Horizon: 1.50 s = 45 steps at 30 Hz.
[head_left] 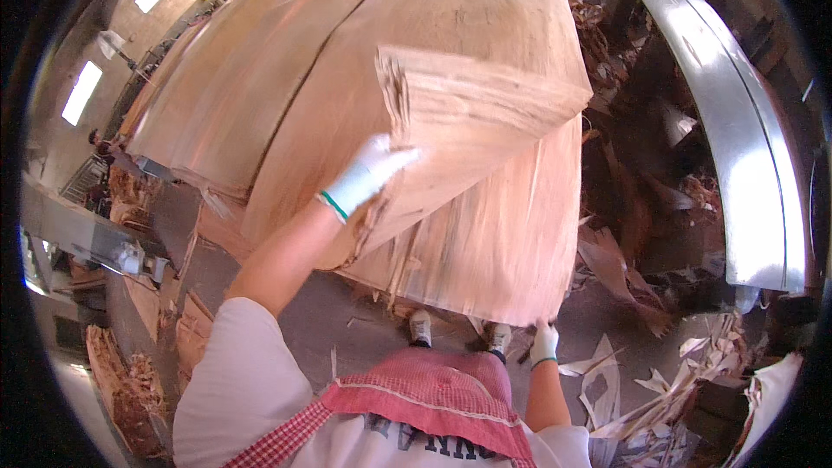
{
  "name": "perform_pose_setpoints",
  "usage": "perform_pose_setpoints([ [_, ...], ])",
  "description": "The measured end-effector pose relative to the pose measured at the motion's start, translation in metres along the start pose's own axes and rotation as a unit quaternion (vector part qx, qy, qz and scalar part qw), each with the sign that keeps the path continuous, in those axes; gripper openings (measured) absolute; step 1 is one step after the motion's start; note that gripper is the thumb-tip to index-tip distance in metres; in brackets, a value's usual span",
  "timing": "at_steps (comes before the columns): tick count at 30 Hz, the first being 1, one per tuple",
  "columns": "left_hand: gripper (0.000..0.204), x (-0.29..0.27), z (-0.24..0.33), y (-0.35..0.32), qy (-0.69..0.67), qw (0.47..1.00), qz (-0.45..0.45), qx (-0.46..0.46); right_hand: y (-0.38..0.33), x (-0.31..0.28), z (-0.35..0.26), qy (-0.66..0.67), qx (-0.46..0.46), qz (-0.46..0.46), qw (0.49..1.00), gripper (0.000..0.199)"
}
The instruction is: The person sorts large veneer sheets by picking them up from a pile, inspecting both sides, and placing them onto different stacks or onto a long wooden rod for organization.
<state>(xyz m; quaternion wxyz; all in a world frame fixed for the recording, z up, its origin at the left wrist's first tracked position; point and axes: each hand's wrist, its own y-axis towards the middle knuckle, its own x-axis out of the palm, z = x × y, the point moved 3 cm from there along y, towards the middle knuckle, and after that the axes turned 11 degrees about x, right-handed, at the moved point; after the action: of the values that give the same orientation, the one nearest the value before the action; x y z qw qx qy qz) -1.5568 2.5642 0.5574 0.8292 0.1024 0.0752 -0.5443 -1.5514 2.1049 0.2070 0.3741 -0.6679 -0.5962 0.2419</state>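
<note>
A wide stack of thin tan wood veneer sheets (520,234) lies in front of me. On top, a lifted bundle of veneer sheets (477,121) is bent over, its layered edge facing left. My left hand (373,169), in a white glove with a green cuff, is closed on that left edge, the fingertips partly hidden. At the stack's near right corner, my right hand (544,342), gloved the same way, pinches the edge of a veneer sheet; its fingertips are small and hard to make out.
More veneer stacks (217,78) stand to the left. A long shiny metal panel (737,139) curves along the right, with torn veneer scraps (676,381) on the floor below. Another person (102,147) is at the far left. Bark-like debris (126,381) lies at lower left.
</note>
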Motion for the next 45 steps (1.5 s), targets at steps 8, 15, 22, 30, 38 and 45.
perform_pose_setpoints([
  [8,0.033,0.104,-0.108,-0.056,-0.147,0.988,-0.006,-0.038,-0.097,0.201,-0.113,-0.188,-0.142,-0.173,0.956,0.058],
  [15,0.035,0.135,-0.104,-0.076,-0.12,0.976,-0.095,-0.156,-0.089,0.236,-0.083,-0.241,-0.228,-0.15,0.931,0.07],
  [22,0.067,0.114,-0.148,-0.069,0.01,0.998,-0.052,-0.021,-0.107,0.239,-0.065,-0.299,-0.24,-0.141,0.913,0.064],
  [30,0.033,0.118,-0.18,-0.045,-0.086,0.978,-0.051,-0.183,-0.09,0.235,-0.039,-0.333,-0.26,-0.131,0.897,0.079],
  [38,0.032,0.135,-0.195,-0.049,-0.164,0.965,-0.001,-0.207,-0.079,0.191,-0.03,-0.179,-0.189,-0.17,0.951,0.082],
  [45,0.024,0.092,-0.175,-0.004,0.038,0.995,0.084,-0.048,0.005,0.042,0.007,-0.083,-0.013,0.007,0.996,0.041],
])
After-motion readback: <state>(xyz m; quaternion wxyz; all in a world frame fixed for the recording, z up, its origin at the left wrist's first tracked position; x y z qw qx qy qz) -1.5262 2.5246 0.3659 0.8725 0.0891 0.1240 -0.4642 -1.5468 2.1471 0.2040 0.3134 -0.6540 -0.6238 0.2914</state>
